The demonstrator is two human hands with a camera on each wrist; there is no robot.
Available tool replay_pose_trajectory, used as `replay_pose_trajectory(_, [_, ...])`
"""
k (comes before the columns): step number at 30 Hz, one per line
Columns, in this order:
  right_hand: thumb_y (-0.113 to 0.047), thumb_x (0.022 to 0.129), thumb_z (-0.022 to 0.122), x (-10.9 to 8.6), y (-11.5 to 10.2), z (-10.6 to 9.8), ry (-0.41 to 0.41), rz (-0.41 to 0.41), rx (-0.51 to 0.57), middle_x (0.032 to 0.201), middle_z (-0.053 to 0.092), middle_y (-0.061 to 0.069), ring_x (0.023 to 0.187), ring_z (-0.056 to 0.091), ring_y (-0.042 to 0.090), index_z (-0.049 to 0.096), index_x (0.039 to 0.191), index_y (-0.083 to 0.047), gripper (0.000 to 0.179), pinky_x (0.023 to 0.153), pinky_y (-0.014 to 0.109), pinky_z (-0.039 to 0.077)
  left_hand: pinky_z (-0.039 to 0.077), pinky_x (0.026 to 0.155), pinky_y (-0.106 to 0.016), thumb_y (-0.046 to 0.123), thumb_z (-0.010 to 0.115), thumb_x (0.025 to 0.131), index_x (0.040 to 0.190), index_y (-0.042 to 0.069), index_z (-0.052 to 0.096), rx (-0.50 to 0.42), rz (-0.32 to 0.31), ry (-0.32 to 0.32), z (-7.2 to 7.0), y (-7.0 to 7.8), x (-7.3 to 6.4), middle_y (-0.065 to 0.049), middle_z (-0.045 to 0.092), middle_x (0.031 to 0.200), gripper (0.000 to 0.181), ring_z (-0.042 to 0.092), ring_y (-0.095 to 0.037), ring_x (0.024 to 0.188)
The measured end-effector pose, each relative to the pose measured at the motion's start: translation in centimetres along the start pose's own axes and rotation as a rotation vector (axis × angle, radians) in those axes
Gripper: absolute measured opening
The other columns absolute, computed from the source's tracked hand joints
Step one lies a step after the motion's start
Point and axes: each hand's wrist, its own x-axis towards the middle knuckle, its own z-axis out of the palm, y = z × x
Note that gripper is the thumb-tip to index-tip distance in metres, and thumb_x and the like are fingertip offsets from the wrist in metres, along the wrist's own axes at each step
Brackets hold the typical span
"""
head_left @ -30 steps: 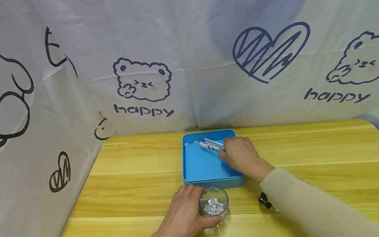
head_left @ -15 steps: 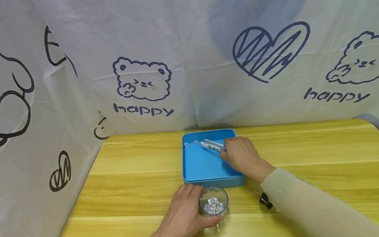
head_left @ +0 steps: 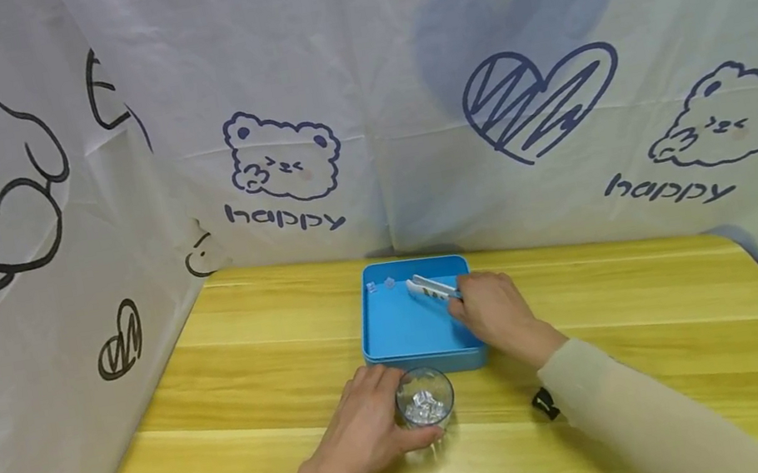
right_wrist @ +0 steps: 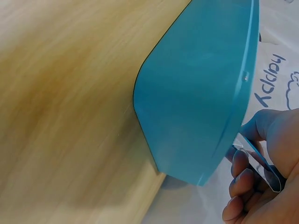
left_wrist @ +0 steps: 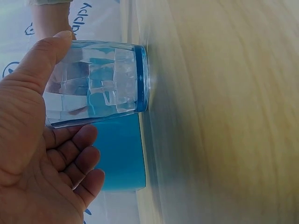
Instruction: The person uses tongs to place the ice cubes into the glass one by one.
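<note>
My left hand (head_left: 356, 431) holds a clear drinking glass (left_wrist: 100, 81), its thumb on one side and the fingers on the other. The glass stands upright on the table, with several clear ice-like cubes (head_left: 424, 408) inside. In my right hand (head_left: 499, 312) are small white tongs (head_left: 434, 288), pinched by thumb and fingers over the right side of a blue tray (head_left: 406, 329). Two clear pieces lie near the tray's far left corner, one clear cube (head_left: 370, 287) and a rounder clear piece (head_left: 390, 282). The tong tips point toward them, a short distance to their right.
The blue tray sits directly behind the glass on a wood-grain table (head_left: 259, 376). White cloth (head_left: 415, 179) with drawings hangs right behind the table's far edge and along its left side. A black strap piece (head_left: 545, 403) shows below my right sleeve.
My right hand and the tongs have shifted a little to the right, farther from the two clear pieces. The left hand still holds the glass in place.
</note>
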Motion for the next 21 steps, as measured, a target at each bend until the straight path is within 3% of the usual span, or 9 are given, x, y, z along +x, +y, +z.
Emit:
replay_pose_trajectory(11, [-0.015,0.097,0.066,-1.7,0.9,-1.0,0.076,-0.057,0.042,0.063,0.041,0.002,0.058,0.042,0.020,0.049,0.069,-0.012,0.032,0.056,0.033,0.035,0.041,0.118,-0.053,0.058,0.089,0.078,0.146,0.007,0.055,-0.016,0.005,0.005,0.1,-0.1,0.0,-0.009,0.059,0.147,0.092,0.052,-0.030,0.135])
replay_pose_trajectory(21, [-0.015,0.095,0.068,-3.7,1.3,-1.5,0.096,-0.049,0.062,0.064,0.044,0.001,0.060,0.042,0.019,0.053,0.072,-0.011,0.029,0.059,0.034,0.038,0.041,0.119,-0.053,0.060,0.088,0.078,0.150,0.008,0.052,-0.014,0.005,0.000,0.1,-0.1,0.0,-0.008,0.057,0.151,0.096,0.051,-0.030,0.137])
